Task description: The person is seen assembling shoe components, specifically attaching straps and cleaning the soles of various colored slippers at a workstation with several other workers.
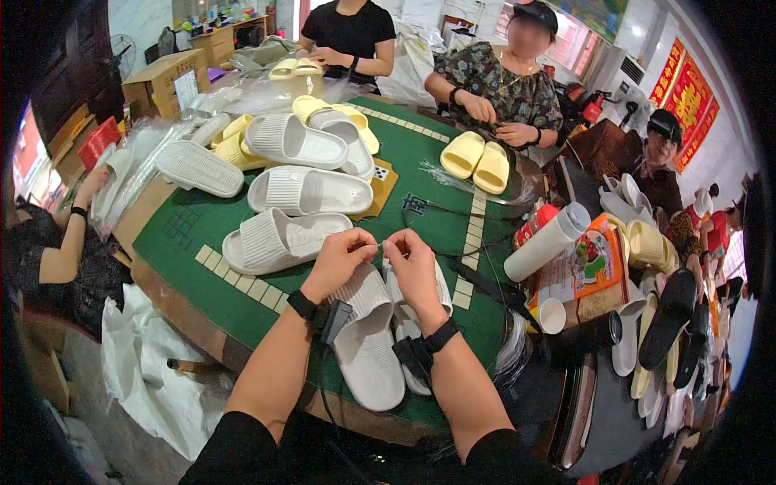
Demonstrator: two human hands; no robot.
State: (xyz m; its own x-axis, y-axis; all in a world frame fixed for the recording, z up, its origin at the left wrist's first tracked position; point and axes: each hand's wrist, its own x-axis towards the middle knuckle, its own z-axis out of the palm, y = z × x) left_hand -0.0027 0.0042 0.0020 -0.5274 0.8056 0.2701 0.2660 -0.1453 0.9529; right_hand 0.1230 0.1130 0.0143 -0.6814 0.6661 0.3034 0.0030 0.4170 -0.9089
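Both hands meet over the near edge of the green-topped bench (pixel 202 242). The left hand (pixel 339 257) and the right hand (pixel 414 263) each have thumb and forefinger pinched shut, and between the two pinches runs a thin pale strand (pixel 380 245), too fine to tell whether it is a tie or a thread. The other fingers curl loosely. Each wrist carries a black strap with a small black device.

Directly under the hands lies a pair of light grey slippers (pixel 368 347), ribbed across the strap, toes pointing toward the person, the two lying side by side and touching. The right one is mostly hidden by the right hand and wrist.

Just beyond the left hand rests another grey slipper (pixel 275 238), and farther up the bench more grey ones lie stacked loosely with pale yellow ones (pixel 234 145) behind them. A pair of yellow slippers (pixel 477 158) sits at the far right of the bench, in front of a seated person in a patterned top whose hands work just above it. Black cords (pixel 453 230) trail across the green cloth to the right of the hands.

At the bench's right edge lies a white cylinder (pixel 546 242) beside a colourful box (pixel 594 267), with more slippers piled lower right. Another person sits at the left edge, and one in black stands at the far end holding yellow slippers.
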